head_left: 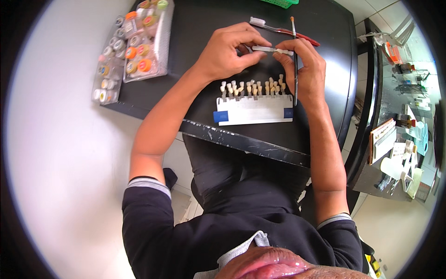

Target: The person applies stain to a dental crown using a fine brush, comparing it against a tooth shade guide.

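Observation:
A slim white piece (263, 48) spans the gap between my two hands above the black table; its exact kind is too small to tell. My left hand (234, 52) closes thumb and fingers around its left end. At the other end, my right hand (307, 67) pinches it between thumb and forefinger. A thin dark-handled brush (295, 76) runs upright along my right hand, bristles away from me; whether the fingers grip it is unclear. Just nearer than my hands lies a dental shade guide (255, 110), a white holder with blue ends and a row of tooth-shaped tabs (254, 88).
Behind my right hand lies a red-handled toothbrush (278, 29). Clear plastic boxes (162, 56) of small capped jars stand at the table's left. A green basket (281, 2) sits at the far edge. To the right, a glass-topped side table (367, 172) carries bottles and tools.

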`<act>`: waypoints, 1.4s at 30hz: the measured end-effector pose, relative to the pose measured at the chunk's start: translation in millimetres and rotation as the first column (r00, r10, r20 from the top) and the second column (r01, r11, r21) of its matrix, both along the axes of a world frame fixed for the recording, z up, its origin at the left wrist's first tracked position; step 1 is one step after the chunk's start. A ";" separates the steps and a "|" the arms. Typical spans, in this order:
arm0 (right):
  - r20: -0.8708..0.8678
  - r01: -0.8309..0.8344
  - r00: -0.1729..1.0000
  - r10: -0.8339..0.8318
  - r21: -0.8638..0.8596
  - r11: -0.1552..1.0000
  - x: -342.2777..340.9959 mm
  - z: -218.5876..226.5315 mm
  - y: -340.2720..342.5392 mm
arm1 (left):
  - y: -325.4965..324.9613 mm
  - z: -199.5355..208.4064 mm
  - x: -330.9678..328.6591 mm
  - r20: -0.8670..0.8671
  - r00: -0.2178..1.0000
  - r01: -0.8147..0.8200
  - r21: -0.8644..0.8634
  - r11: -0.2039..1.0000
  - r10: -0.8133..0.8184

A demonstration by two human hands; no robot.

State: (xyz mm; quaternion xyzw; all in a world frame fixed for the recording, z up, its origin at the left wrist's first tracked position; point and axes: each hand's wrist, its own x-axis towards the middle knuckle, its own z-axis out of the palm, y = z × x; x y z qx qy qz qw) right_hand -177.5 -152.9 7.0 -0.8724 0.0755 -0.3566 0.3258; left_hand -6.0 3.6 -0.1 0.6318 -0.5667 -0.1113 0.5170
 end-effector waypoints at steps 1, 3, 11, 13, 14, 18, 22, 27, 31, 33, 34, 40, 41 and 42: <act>0.001 0.006 1.000 -0.006 -0.011 1.000 0.2 -0.2 2.8 | 5.1 1.9 -0.1 -0.015 0.999 0.033 0.031 0.999 -0.033; 0.041 -0.020 0.999 0.020 -0.010 1.000 2.1 -0.5 5.2 | 12.3 12.5 1.4 -0.030 0.999 0.035 0.124 0.992 -0.032; 0.054 -0.207 0.975 0.217 -0.148 0.967 0.1 9.8 22.2 | 60.5 34.6 -36.9 -0.057 0.994 -0.080 0.199 0.977 0.094; 0.024 -0.252 0.966 0.258 -0.152 0.956 -2.4 11.0 28.3 | 75.9 31.7 -50.4 -0.037 0.981 -0.180 0.212 0.960 0.192; 0.020 -0.277 0.959 0.282 -0.141 0.950 -2.7 12.0 32.9 | 84.9 23.9 -55.3 -0.098 0.969 -0.201 0.209 0.957 0.225; 0.062 -0.309 0.946 0.318 -0.115 0.944 -3.1 16.0 38.4 | 123.0 -7.2 -64.5 -0.479 0.822 -0.299 0.095 0.949 0.307; 0.063 -0.283 0.955 0.290 -0.096 0.954 -3.4 12.0 28.4 | 140.7 -12.2 -70.8 -0.551 0.737 -0.411 0.094 0.907 0.391; 0.170 -0.210 0.959 0.229 -0.122 0.970 -13.4 46.8 24.1 | 144.8 -17.0 -82.0 -0.556 0.686 -0.532 0.056 0.845 0.469; 0.232 -0.101 0.965 0.119 -0.086 0.991 -47.7 86.2 44.4 | 154.0 -19.9 -82.8 -0.535 0.671 -0.600 0.016 0.800 0.513; 0.202 -0.075 0.974 0.097 -0.115 0.991 -73.9 79.6 48.0 | 148.5 -24.9 -80.9 -0.535 0.684 -0.590 -0.004 0.808 0.496; 0.091 -0.059 0.994 0.066 -0.083 0.995 -91.8 65.0 61.2 | 151.8 -25.6 -79.8 -0.525 0.691 -0.594 -0.021 0.804 0.497; -0.169 0.015 0.985 -0.031 -0.094 0.995 -139.3 1.2 90.6 | 151.7 -24.0 -91.5 -0.582 0.655 -0.602 -0.016 0.799 0.482; -0.200 0.037 0.978 -0.062 -0.128 0.991 -141.5 -2.4 92.4 | 150.4 -19.6 -93.6 -0.638 0.615 -0.602 -0.001 0.799 0.463; -0.238 0.044 0.969 -0.069 -0.106 0.993 -143.0 -6.8 92.7 | 150.8 -19.5 -94.1 -0.642 0.611 -0.604 -0.001 0.797 0.463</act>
